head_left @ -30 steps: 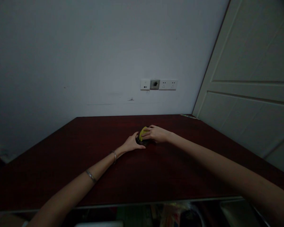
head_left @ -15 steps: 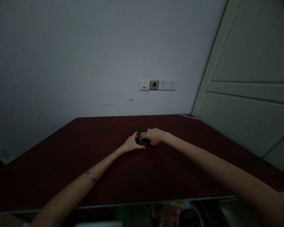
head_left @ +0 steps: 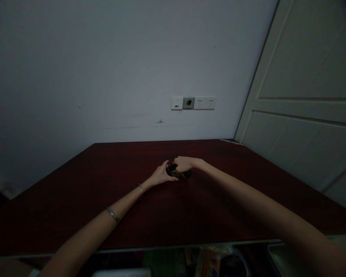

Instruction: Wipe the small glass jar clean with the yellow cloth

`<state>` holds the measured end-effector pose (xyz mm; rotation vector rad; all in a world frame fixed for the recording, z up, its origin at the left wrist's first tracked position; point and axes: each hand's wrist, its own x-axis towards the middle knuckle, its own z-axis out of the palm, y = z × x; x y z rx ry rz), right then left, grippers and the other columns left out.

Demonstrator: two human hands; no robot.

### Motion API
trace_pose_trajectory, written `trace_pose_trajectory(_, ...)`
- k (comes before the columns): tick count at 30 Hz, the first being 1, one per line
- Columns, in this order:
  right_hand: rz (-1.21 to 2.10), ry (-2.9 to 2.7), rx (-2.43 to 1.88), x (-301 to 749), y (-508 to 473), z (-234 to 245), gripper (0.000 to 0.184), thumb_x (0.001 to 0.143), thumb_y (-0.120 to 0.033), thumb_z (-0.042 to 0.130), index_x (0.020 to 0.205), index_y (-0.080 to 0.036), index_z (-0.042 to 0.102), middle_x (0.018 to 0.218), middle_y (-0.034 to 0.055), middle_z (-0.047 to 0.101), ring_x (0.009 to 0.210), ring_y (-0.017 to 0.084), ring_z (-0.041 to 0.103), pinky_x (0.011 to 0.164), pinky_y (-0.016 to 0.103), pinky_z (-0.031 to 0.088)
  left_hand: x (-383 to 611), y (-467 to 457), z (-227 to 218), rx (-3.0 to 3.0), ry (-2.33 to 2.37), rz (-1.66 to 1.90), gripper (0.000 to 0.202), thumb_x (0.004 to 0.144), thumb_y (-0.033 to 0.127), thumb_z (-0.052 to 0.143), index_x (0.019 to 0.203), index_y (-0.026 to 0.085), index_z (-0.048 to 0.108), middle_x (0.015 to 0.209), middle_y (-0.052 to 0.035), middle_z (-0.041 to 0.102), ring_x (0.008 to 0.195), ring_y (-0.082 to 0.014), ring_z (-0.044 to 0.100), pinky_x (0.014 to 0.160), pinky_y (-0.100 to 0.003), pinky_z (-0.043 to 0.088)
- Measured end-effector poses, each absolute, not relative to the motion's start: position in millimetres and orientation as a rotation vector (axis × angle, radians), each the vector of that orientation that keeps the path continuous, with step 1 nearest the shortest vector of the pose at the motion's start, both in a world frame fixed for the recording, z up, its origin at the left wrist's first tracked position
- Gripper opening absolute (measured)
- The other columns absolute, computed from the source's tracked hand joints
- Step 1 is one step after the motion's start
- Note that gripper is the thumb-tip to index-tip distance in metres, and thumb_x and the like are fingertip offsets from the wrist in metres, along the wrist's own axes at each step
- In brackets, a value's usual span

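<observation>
A small dark, shiny object (head_left: 171, 168) with a rounded edge sits on the dark red tabletop (head_left: 150, 215). My left hand (head_left: 161, 174) curves around its left side, thumb and a finger on either side of it. From the right, my right hand (head_left: 183, 163) reaches over it, fingers bent down and closed against it. The right hand's fingertips are largely hidden, so what they grip cannot be made out. A dark round end (head_left: 187, 174) shows just below the right hand; whether it belongs to the same object is unclear.
Behind the table rises a pale wall (head_left: 132, 69) with a row of switches and sockets (head_left: 193, 103). A white panelled door (head_left: 302, 104) stands along the right side. Under the front edge, an open space holds several items, including a green one (head_left: 165, 263).
My right hand has turned and shifted slightly left over the dark object. A yellow part seen under its fingers before is now hidden. The left hand keeps its hold.
</observation>
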<state>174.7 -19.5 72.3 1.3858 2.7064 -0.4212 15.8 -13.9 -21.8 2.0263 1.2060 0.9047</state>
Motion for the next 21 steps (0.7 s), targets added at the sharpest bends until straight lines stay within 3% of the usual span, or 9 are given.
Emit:
trace_pose_trajectory(8, -0.976, 2.794, 1.570, 202.2, -11.2, 64.1, 0.025, 0.059, -0.012, 0.041, 0.075, -0.011, 0.060, 0.064, 0.0021, 0.061, 0.052, 0.012, 0.055, 0.045, 0.018, 0.039, 16.7, -20.4, -14.7, 2.112, 1.136, 0.888, 0.092, 0.049, 0.042, 0.079, 0.128, 0.016, 0.040, 0.121, -0.0142, 0.056, 0.110, -0.0307, 0.054, 0.092, -0.042, 0.043)
trace_pose_trajectory(14, -1.259, 2.854, 1.799, 219.2, -11.0, 59.3, 0.043, 0.062, -0.012, 0.035, 0.101, -0.012, 0.053, 0.087, 0.0061, 0.066, 0.077, 0.018, 0.063, 0.060, 0.022, 0.048, 16.7, -23.9, -13.0, 2.155, 1.046, 0.878, 0.090, 0.055, 0.042, 0.076, 0.131, 0.018, 0.035, 0.125, -0.0121, 0.053, 0.111, -0.0277, 0.053, 0.093, -0.039, 0.042)
trace_pose_trajectory(17, -1.759, 2.881, 1.898, 225.1, -11.7, 54.9, 0.042, 0.067, -0.022, 0.038, 0.106, -0.013, 0.052, 0.095, 0.0067, 0.066, 0.087, 0.020, 0.063, 0.069, 0.026, 0.050, 17.6, -23.5, -14.6, 2.167, 1.053, 0.861, 0.098, 0.056, 0.041, 0.075, 0.137, 0.019, 0.025, 0.126, -0.0136, 0.052, 0.113, -0.0289, 0.052, 0.094, -0.042, 0.041)
trace_pose_trajectory(21, -2.574, 2.772, 1.825, 227.6, -7.6, 45.2, 0.038, 0.063, -0.031, 0.056, 0.097, -0.014, 0.058, 0.091, 0.0070, 0.069, 0.080, 0.022, 0.064, 0.070, 0.028, 0.049, 19.3, -21.1, -19.4, 2.175, 1.128, 0.846, 0.114, 0.054, 0.043, 0.075, 0.141, 0.010, 0.010, 0.136, -0.0224, 0.038, 0.125, -0.0314, 0.040, 0.103, -0.044, 0.031)
